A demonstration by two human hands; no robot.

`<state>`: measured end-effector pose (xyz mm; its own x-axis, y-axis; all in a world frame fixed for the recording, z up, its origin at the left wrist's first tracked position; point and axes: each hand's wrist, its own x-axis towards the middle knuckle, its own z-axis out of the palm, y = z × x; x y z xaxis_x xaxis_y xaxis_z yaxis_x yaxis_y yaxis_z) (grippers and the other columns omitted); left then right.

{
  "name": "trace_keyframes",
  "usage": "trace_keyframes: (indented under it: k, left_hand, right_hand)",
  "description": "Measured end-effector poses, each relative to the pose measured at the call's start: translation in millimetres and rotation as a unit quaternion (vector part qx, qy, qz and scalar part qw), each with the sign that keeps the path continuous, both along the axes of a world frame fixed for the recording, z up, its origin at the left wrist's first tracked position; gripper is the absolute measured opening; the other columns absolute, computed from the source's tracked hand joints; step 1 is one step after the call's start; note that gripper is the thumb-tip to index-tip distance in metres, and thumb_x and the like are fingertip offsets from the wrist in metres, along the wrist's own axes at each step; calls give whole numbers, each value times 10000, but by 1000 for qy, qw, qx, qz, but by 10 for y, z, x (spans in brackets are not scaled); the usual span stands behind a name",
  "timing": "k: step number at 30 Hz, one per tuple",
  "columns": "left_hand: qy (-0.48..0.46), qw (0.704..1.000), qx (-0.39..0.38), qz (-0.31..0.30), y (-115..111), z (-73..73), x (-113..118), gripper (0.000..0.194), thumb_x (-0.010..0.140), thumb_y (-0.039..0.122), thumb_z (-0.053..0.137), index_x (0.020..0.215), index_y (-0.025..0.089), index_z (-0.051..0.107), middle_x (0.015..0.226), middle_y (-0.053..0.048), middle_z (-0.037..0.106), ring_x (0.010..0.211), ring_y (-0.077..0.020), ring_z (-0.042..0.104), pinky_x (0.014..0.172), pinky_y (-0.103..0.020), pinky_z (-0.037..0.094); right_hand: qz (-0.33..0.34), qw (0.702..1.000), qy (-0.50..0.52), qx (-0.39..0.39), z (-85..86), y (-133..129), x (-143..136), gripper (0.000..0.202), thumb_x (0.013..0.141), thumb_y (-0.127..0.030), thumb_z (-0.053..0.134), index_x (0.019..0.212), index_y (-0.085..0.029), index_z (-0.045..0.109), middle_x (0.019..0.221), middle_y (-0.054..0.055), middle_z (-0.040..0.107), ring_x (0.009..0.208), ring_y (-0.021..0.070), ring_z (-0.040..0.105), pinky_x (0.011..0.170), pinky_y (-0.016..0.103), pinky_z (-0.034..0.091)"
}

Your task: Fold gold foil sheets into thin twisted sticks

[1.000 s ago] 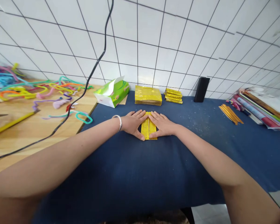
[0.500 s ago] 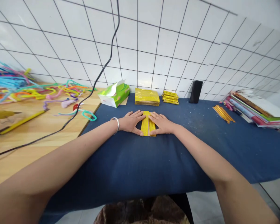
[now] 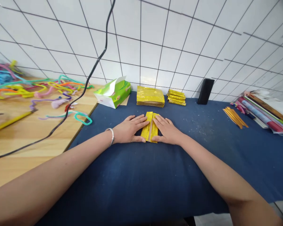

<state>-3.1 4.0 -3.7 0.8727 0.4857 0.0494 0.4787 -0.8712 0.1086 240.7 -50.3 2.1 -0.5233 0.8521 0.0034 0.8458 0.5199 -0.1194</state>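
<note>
Head view, gold paper: a folded yellow-gold sheet is laid on the dark blue cloth, between the two hands and in front of the thicker gold stack. Its two side panels are turned inward, and a narrow, pale gap is left between their edges, widening toward the near end.
Left hand: the left hand, with a silver bangle worn at the wrist, is spread over the left panel; nothing is gripped, and the fingertips are rested on the gold surface.
Right hand: the right hand is spread over the right panel in the same way, fingers extended, with nothing clasped.
Behind the paper: a smaller bundle of gold strips is set to the right of the stack, and a green tissue pack to its left.
Fold in hand: the flattening of the inward-turned panels appears to be under way, both sides being pressed together.
Next press: even pressure along both outer creases seems to be called for, with the panel edges kept from overlapping; whether the creases are fully set cannot be told, as they are partly covered by the fingers.
</note>
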Motion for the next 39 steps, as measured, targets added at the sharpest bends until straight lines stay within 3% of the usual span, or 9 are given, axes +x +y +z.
trace_keyframes:
  k: [6, 11, 26, 32, 39]
  left_hand:
    - [6, 1000, 1, 6, -18, 31, -4, 758, 832, 669, 295, 1445, 243, 166, 1508, -101, 169, 1385, -277, 152, 1090, -437, 117]
    - [11, 1000, 3, 13, -53, 29, -4, 674, 878, 610, 244, 1441, 242, 188, 1500, -102, 201, 1381, -261, 175, 1087, -431, 131]
    - [-8, 999, 8, 30, -184, 68, 77, 638, 872, 607, 273, 1394, 244, 329, 1416, -88, 370, 1271, -279, 332, 1025, -400, 255]
    - [-10, 1000, 13, 13, -204, 90, 87, 581, 886, 557, 312, 1411, 314, 263, 1387, -69, 386, 1226, -268, 357, 1004, -414, 278]
    - [-4, 1000, 29, 3, -229, 105, 99, 501, 903, 536, 276, 1344, 331, 399, 1366, -71, 400, 1225, -268, 355, 1008, -419, 272]
  right_hand:
    - [-37, 999, 29, 21, 12, -16, 85, 620, 920, -525, 178, 1444, -194, 188, 1504, 91, 199, 1375, 246, 189, 1083, 449, 214]
    - [-31, 999, 18, 20, -14, -8, 114, 569, 921, -496, 238, 1422, -228, 263, 1511, 68, 185, 1380, 255, 169, 1083, 463, 211]
    - [-9, 1000, -6, 1, -26, -44, 38, 666, 878, -601, 246, 1427, -225, 253, 1512, 82, 174, 1391, 273, 120, 1095, 495, 163]
    - [4, 1000, -2, -6, 4, -65, 41, 778, 820, -697, 252, 1426, -210, 257, 1512, 94, 166, 1390, 294, 104, 1093, 501, 162]
    - [-8, 1000, -5, 1, 30, -90, 10, 789, 815, -702, 261, 1421, -197, 269, 1507, 100, 186, 1384, 311, 118, 1090, 498, 162]
